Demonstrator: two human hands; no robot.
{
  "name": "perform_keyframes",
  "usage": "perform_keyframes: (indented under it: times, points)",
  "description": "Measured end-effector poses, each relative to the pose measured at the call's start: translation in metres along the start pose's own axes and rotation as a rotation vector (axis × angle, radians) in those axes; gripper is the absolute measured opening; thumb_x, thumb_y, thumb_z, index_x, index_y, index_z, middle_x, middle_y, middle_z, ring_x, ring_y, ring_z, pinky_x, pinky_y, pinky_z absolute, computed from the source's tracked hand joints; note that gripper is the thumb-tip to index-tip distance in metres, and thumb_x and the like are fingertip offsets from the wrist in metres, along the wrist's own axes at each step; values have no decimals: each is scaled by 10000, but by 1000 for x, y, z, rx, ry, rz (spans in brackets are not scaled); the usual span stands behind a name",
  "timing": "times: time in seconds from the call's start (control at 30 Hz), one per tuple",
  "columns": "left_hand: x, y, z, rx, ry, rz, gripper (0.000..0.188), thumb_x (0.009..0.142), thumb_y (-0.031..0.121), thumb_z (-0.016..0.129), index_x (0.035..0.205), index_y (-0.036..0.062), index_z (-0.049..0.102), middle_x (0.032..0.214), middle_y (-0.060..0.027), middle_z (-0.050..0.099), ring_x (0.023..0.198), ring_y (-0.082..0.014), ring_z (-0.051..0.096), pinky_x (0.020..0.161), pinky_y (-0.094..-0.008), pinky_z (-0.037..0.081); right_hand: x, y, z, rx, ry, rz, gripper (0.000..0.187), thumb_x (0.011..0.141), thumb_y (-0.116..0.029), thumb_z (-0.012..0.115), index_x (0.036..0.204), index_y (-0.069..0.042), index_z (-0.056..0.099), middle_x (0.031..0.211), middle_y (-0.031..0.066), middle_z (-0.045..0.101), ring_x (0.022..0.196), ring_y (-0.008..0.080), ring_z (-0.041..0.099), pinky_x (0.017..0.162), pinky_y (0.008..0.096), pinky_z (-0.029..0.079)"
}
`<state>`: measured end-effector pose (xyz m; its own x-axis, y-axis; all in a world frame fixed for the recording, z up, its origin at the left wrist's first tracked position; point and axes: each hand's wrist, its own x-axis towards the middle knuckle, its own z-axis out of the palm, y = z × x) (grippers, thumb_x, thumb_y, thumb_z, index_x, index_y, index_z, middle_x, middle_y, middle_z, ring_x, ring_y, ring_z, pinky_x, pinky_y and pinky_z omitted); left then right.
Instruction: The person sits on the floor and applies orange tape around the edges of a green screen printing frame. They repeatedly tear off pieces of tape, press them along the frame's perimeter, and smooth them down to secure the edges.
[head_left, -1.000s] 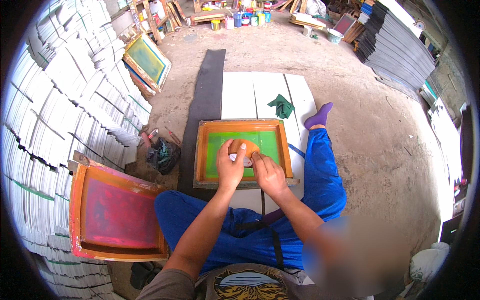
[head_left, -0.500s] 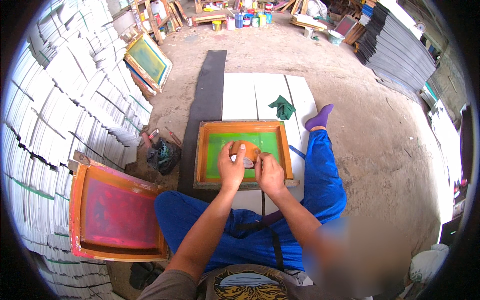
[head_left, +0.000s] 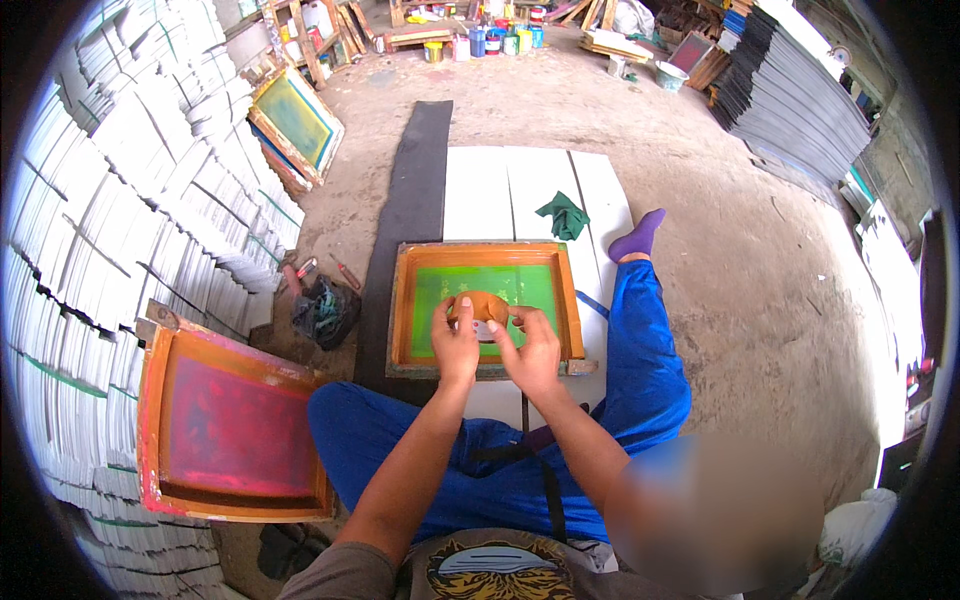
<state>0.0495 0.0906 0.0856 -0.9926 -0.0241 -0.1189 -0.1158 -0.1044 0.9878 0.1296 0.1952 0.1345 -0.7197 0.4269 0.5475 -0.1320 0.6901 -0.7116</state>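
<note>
Tape roll [head_left: 482, 304] is up in both hands over the green mesh [head_left: 537, 288] of the wood frame [head_left: 573, 305], inside the rim as seen from above. L hand [head_left: 457, 345] grips it from the left, thumb over the near side, fingers round the back, prob. to keep the roll steady & leave its right side free for the other hand. R hand [head_left: 533, 350] is at that right edge, thumb & fingers parted; roll's small & fingers block it, so can't tell if they pinch the tape or just touch it. Frame lies flat on white boards [head_left: 476, 190] btwn the legs, prob. so it's within easy reach w/ both hands free. Green cloth [head_left: 565, 215] sits crumpled beyond the frame, prob. parked there to be handy but out of the way. Roll itself: squat ring, tan-brown, a bit shiny, tilted so the pale core w/ small reddish marks faces the wearer.
</note>
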Motion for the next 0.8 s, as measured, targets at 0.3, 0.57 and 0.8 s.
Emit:
perform_keyframes:
  times: [0.3,0.57,0.8]
  points:
    - [-10,9,5,185,78,210,559,1009,385,653,1336,-59,561,1192,-174,645,1041,-219,624,889,-343,511,-1,-2,20,-121,68,-101,117,925,-103,711,978,-13,659,924,171,681,851,372,667,722,459,535]
    - [-11,4,3,112,121,197,545,994,360,668,1290,-89,585,1204,-263,637,1095,-349,619,989,-420,471,-6,8,29,-34,107,79,133,987,-105,646,930,15,634,812,199,657,717,347,666,663,434,526]
    - [-26,25,8,-179,92,-197,483,1038,419,575,1314,24,540,1138,-163,655,998,-246,659,688,-373,545,-4,15,31,35,183,206,153,1019,-110,607,930,15,603,750,171,648,678,253,664,645,384,519]
